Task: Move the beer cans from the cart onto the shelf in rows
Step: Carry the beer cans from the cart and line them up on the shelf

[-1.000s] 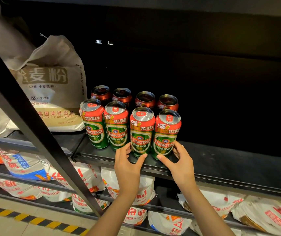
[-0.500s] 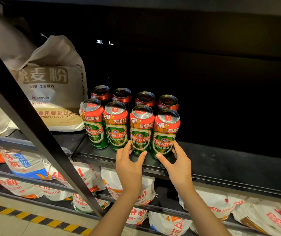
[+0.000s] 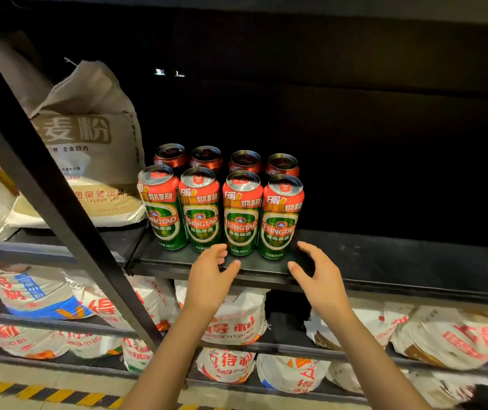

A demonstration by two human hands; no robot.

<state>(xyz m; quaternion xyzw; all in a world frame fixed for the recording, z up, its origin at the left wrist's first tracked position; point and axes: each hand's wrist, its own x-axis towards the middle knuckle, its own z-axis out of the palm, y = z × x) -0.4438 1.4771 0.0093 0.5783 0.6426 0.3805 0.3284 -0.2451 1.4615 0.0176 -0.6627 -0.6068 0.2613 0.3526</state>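
A black metal shelf [image 3: 384,261] spans the frame, its slanted black brace [image 3: 59,208] cutting across the left. On the same level at left a large tan flour sack [image 3: 89,149] leans upright; the lower tiers hold white flour bags [image 3: 230,321] printed in red. A yellow-and-black hazard stripe [image 3: 44,393] marks the floor at bottom left.

Eight beer cans [image 3: 222,202] stand upright on the shelf in two rows of four — the front row [image 3: 220,214] near the shelf's front edge with green-and-red labels facing out, the back row [image 3: 226,161] close behind it in shadow.

Two bare forearms reach up from below. The left hand [image 3: 210,276] and right hand [image 3: 315,273] hover just in front of the two right-hand front cans, fingers loosely spread and relaxed — each holds nothing and neither touches a can.
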